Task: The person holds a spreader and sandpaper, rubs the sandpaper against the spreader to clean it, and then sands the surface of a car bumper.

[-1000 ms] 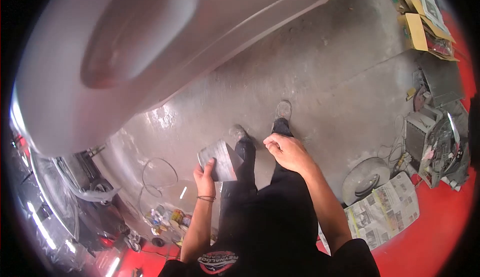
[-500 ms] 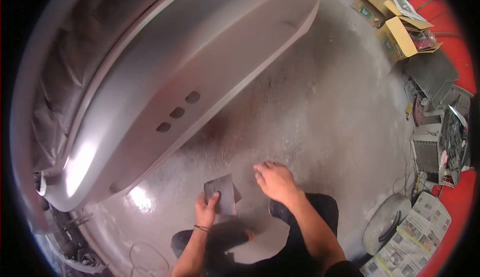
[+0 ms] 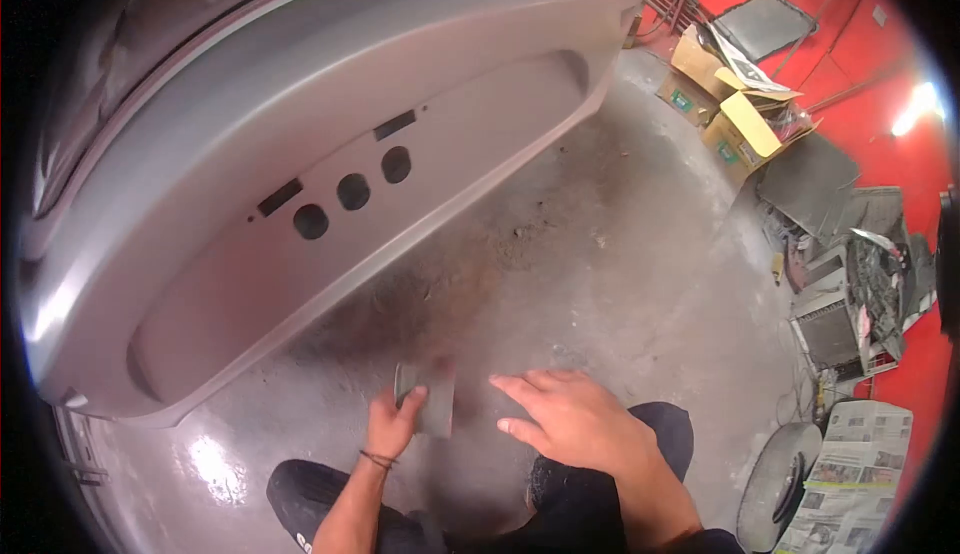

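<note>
A thin grey rectangular sheet [image 3: 436, 406] is pinched between the thumb and fingers of my left hand [image 3: 392, 422], low in the centre of the view. To its right, my right hand [image 3: 565, 416] is open and empty, with fingers and thumb apart, not touching the sheet. A dark band circles my left wrist. Above both hands stretches a large grey car body panel [image 3: 460, 124] with three round holes and two rectangular slots. Neither hand touches the panel.
Concrete floor [image 3: 600, 244] lies below the panel. At the right are cardboard boxes [image 3: 735, 149], metal and wire scrap [image 3: 880, 284], a tyre [image 3: 770, 484] and newspaper sheets [image 3: 845, 484] along a red wall [image 3: 870, 44]. My knees show at the bottom.
The view has tilted up, showing more of the panel and wall. My right hand has turned flatter, with its fingers extended towards the sheet. The sheet remains in my left hand.
</note>
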Tool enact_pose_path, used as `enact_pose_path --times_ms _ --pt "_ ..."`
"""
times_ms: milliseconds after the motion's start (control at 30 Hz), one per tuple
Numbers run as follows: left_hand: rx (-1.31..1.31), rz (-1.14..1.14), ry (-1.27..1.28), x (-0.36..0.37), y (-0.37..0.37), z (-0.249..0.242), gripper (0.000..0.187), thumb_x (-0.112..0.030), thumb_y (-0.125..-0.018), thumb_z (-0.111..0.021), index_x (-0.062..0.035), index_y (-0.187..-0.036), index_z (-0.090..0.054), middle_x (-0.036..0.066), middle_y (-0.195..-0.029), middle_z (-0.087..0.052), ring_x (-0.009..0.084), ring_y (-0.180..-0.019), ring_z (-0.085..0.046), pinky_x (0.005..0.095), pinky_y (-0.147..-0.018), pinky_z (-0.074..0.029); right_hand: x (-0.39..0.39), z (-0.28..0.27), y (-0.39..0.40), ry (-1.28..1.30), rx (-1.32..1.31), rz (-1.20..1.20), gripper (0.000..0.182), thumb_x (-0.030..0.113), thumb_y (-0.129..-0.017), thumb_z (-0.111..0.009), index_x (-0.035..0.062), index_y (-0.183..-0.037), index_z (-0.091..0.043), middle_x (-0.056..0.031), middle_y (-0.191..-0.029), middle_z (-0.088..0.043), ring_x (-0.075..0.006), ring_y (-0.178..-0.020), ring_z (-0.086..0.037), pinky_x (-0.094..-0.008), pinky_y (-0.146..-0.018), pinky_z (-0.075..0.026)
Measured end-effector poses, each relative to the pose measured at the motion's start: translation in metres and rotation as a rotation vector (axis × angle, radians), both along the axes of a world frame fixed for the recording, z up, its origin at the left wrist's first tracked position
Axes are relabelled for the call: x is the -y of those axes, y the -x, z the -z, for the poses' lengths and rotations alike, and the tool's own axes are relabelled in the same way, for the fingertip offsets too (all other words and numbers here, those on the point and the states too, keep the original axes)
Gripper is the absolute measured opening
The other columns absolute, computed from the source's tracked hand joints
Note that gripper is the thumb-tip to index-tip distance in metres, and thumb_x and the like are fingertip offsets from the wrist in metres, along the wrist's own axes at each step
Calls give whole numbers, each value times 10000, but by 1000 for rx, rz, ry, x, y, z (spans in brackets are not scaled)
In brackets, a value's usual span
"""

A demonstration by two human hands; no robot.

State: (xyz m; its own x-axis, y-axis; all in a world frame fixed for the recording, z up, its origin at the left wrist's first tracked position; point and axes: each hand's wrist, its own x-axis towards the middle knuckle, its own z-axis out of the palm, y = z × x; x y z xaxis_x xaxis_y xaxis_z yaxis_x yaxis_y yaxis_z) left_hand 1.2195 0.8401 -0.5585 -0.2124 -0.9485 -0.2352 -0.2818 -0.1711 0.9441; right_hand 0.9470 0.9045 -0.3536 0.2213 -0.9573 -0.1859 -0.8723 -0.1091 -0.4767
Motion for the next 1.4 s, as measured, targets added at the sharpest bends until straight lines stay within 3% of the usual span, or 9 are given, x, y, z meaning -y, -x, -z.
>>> enact_pose_path --times_ms 233,467,567,667,867,967,1167,1267,1400 --pt "-22 -88 202 25 -21 1 401 -326 -1014 -696 75 -1022 -703 216 -794 -707 261 -744 -692 419 -714 -540 -19 24 -31 -34 -100 -61 515 387 -1056 -630 111 -1490 -599 -193 -1240 -720 -414 -1164 -675 -491 -1010 -545" --pt "196 -221 365 57 -71 7 337 -253 -1021 -672 84 -1008 -678 296 -752 -628 363 -664 -655 452 -657 -517 20 -39 -24 -4 -320 -63 521 415 -1052 -632 97 -1466 -622 -194 -1333 -715 -404 -1245 -669 -462 -1024 -559" --pt "223 -294 354 66 -88 13 350 -263 -1037 -675 85 -996 -678 304 -779 -653 415 -698 -675 449 -672 -523 43 -48 -4 201 -141 86 420 255 -1009 -689 89 -1395 -675 -210 -1223 -762 -367 -1123 -740 -439 -968 -593" --pt "176 -344 440 72 -99 30 375 -285 -1034 -689 88 -1061 -685 318 -841 -684 385 -768 -725 442 -708 -540 46 -25 3 462 186 423 410 73 -986 -636 69 -1394 -675 -180 -1185 -787 -288 -1124 -758 -391 -1007 -576" --pt "282 -352 315 63 -125 28 413 -278 -1058 -671 107 -1207 -662 303 -994 -747 323 -892 -738 412 -812 -556 41 -25 16 653 418 488 552 -99 -922 -432 19 -1411 -658 -136 -1123 -795 -234 -1107 -752 -359 -1026 -565" --pt "247 -402 383 59 -131 28 394 -262 -1072 -659 116 -1182 -663 277 -1017 -757 300 -880 -707 396 -817 -547 45 -31 11 683 532 485 571 -128 -917 -380 0 -1396 -663 -119 -1037 -789 -175 -1005 -746 -298 -945 -571" --pt "193 -401 294 54 -143 11 411 -279 -1080 -658 118 -1183 -658 261 -1025 -754 251 -917 -691 377 -834 -547 53 -33 2 638 514 522 552 -115 -940 -370 20 -1368 -692 -32 -851 -731 -46 -750 -556 -219 -698 -464" --pt "177 -418 419 55 -141 14 413 -286 -1082 -655 116 -1174 -657 259 -1019 -752 226 -921 -679 372 -836 -546 54 -27 4 655 506 474 540 -113 -941 -381 21 -1352 -705 -29 -841 -727 -40 -724 -512 -212 -678 -433" --pt "238 -399 359 54 -140 10 415 -289 -1084 -653 115 -1177 -659 259 -1012 -747 231 -919 -678 375 -843 -546 55 -25 7 688 479 472 554 -120 -925 -371 17 -1337 -715 -21 -834 -725 -33 -717 -498 -205 -671 -419"
